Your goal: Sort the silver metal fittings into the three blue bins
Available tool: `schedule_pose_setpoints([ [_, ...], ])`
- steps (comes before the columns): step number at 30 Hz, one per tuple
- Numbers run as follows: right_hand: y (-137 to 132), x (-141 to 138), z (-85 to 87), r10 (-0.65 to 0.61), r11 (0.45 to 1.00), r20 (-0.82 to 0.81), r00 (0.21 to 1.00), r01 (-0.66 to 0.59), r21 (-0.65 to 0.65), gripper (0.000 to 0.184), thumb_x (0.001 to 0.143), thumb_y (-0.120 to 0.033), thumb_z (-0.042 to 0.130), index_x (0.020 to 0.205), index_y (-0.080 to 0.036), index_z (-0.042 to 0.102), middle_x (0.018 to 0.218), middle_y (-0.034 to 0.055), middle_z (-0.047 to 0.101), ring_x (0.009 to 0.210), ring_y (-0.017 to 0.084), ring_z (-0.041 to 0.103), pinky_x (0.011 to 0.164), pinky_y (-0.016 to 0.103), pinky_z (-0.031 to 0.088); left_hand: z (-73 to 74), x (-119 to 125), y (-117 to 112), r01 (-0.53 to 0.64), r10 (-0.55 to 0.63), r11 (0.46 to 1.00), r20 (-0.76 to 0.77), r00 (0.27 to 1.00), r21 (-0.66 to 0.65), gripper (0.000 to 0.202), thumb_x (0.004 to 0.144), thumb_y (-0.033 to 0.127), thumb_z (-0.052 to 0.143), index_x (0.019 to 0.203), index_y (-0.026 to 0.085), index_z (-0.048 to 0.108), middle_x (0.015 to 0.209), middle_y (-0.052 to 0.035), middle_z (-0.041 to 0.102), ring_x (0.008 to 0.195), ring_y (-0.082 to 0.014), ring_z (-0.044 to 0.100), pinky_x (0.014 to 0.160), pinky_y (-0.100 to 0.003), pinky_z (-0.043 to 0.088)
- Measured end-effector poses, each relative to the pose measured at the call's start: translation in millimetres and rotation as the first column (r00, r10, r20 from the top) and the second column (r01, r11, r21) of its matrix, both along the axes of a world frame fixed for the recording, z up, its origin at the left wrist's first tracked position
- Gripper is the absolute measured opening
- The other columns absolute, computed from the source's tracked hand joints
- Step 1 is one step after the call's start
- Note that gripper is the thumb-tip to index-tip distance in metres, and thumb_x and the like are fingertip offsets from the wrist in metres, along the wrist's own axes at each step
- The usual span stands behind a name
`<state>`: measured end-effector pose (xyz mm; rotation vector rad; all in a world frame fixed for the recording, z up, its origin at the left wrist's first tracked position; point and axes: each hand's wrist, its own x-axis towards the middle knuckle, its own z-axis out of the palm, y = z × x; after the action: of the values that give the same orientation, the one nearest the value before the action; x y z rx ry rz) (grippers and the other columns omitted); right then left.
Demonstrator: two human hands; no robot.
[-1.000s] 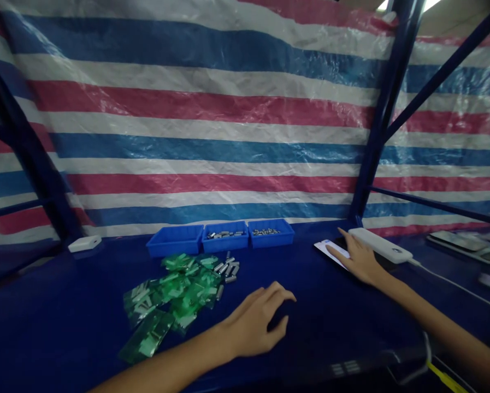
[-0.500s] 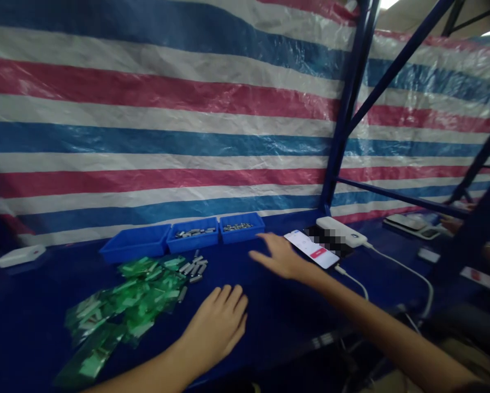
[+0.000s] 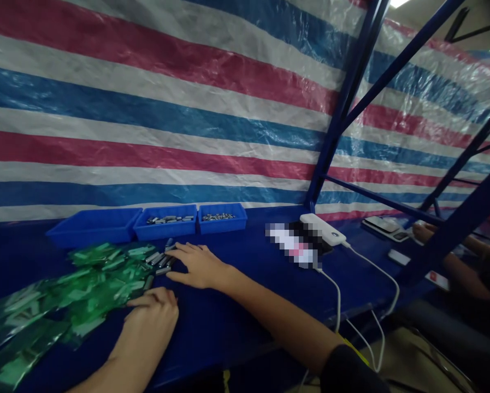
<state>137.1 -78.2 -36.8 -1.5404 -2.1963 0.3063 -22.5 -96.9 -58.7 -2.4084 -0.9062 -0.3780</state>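
Small grey metal cylinders [image 3: 163,261] lie in a loose cluster on the blue table. My right hand [image 3: 199,266] reaches over their right side, fingers spread, its fingertips at the cylinders. Left of the cluster spreads a pile of small green-tinted clear plastic bags [image 3: 101,275] with pale pieces inside. At the pile's right edge is my left hand [image 3: 152,316], index finger stretched out and the others loosely bent; I see nothing held in it. Behind stand a blue bin [image 3: 165,221] of metal cylinders and a smaller blue bin [image 3: 222,218] of tiny metal parts.
A third blue bin [image 3: 93,228] stands at the left of the row. Right of my hands lie a blurred-out phone [image 3: 291,245] and a white power bank [image 3: 322,229] with white cables. A blue metal frame [image 3: 330,131] rises behind; another person's hand [image 3: 425,232] is beyond it.
My right hand has moved left from beside the phone to the metal cylinders. My left hand has come to the edge of the green bags. The view has shifted right and tilted.
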Motion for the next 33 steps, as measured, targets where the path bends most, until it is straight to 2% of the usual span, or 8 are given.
schedule_pose_setpoints([
  [4, -19.1, 23.2, 20.7, -0.063, 0.998, -0.054, 0.997, 0.064, 0.020, 0.058, 0.087, -0.048, 0.043, 0.137, -0.022, 0.032, 0.144, 0.0136, 0.032, 0.134, 0.026, 0.027, 0.104, 0.052, 0.023, -9.8, 21.9, -11.2, -0.072, 0.089, 0.983, -0.097, 0.991, 0.170, 0.039, 0.073, -0.001, 0.033, 0.089, 0.007, 0.067, 0.084, -0.0199, 0.065, 0.075, -0.0273, 0.063, 0.054, -0.031, 0.047],
  [8, -63.9, 77.0, 28.2, -0.355, 0.928, -0.058, 0.933, 0.359, 0.099, 0.060, 0.087, -0.053, 0.037, 0.139, -0.025, 0.030, 0.145, 0.0108, 0.031, 0.137, 0.026, 0.019, 0.108, 0.052, 0.014, -22.5, 37.3, -28.0, 0.140, -0.126, 0.977, -0.093, 0.988, 0.161, 0.047, 0.077, 0.001, 0.036, 0.112, 0.019, 0.061, 0.097, -0.0144, 0.065, 0.092, -0.0276, 0.061, 0.065, -0.034, 0.049],
  [10, -91.0, 112.8, 21.1, -0.645, 0.758, -0.040, 0.763, 0.645, 0.101, 0.071, 0.083, -0.058, 0.038, 0.142, -0.021, 0.024, 0.145, 0.0158, 0.029, 0.136, 0.032, 0.017, 0.106, 0.057, 0.011, -26.4, 40.0, -31.3, 0.159, -0.147, 0.978, -0.093, 0.985, 0.137, 0.046, 0.079, 0.003, 0.035, 0.114, 0.020, 0.059, 0.098, -0.0142, 0.064, 0.095, -0.0283, 0.060, 0.067, -0.036, 0.048],
  [12, -116.3, 146.5, 10.1, -0.869, 0.494, -0.008, 0.495, 0.867, 0.071, 0.083, 0.081, -0.063, 0.037, 0.143, -0.012, 0.018, 0.143, 0.0218, 0.028, 0.134, 0.040, 0.017, 0.103, 0.063, 0.010, -28.8, 40.9, -30.8, 0.152, -0.149, 0.984, -0.046, 0.988, 0.090, 0.045, 0.080, 0.005, 0.033, 0.115, 0.019, 0.059, 0.100, -0.0150, 0.063, 0.097, -0.0294, 0.059, 0.069, -0.038, 0.048],
  [14, -136.2, 171.7, -0.8, -0.928, 0.372, 0.024, 0.371, 0.926, 0.064, 0.085, 0.080, -0.065, 0.034, 0.144, -0.012, 0.016, 0.143, 0.0215, 0.029, 0.134, 0.043, 0.013, 0.100, 0.067, 0.009, -30.5, 41.4, -28.1, 0.167, -0.168, 0.985, 0.016, 0.986, 0.038, 0.045, 0.081, 0.006, 0.030, 0.114, 0.019, 0.058, 0.102, -0.0157, 0.062, 0.099, -0.0304, 0.058, 0.072, -0.041, 0.047],
  [21, -155.9, 188.0, -15.4, -0.906, 0.418, 0.076, 0.416, 0.909, 0.013, 0.076, 0.082, -0.063, 0.027, 0.142, -0.016, 0.021, 0.142, 0.0199, 0.032, 0.131, 0.040, 0.025, 0.099, 0.069, 0.001, -30.7, 40.3, -21.0, 0.241, -0.240, 0.970, -0.044, 0.970, 0.018, 0.044, 0.082, 0.004, 0.031, 0.116, 0.017, 0.057, 0.101, -0.0150, 0.062, 0.098, -0.0273, 0.058, 0.076, -0.038, 0.045],
  [27, -135.0, 158.0, 0.3, -0.867, 0.498, 0.027, 0.497, 0.866, 0.055, 0.074, 0.082, -0.063, 0.029, 0.140, -0.017, 0.025, 0.142, 0.0181, 0.033, 0.133, 0.039, 0.021, 0.101, 0.066, 0.005, 7.5, 26.1, -3.3, 0.271, -0.287, 0.953, -0.108, 0.952, -0.138, 0.040, 0.077, 0.003, 0.045, 0.110, 0.020, 0.058, 0.095, -0.0080, 0.062, 0.077, -0.0165, 0.061, 0.075, -0.030, 0.043],
  [33, -83.9, 84.3, 9.2, -0.633, 0.770, 0.052, 0.773, 0.635, -0.069, 0.082, 0.077, -0.068, 0.037, 0.139, -0.015, 0.029, 0.142, 0.0192, 0.033, 0.136, 0.037, 0.016, 0.105, 0.059, 0.003, 31.2, 9.8, 28.4, -0.048, 0.051, 0.998, -0.104, 0.993, 0.031, 0.027, 0.082, 0.017, 0.041, 0.091, 0.005, 0.063, 0.086, -0.0183, 0.062, 0.080, -0.0272, 0.057, 0.068, -0.035, 0.040],
])
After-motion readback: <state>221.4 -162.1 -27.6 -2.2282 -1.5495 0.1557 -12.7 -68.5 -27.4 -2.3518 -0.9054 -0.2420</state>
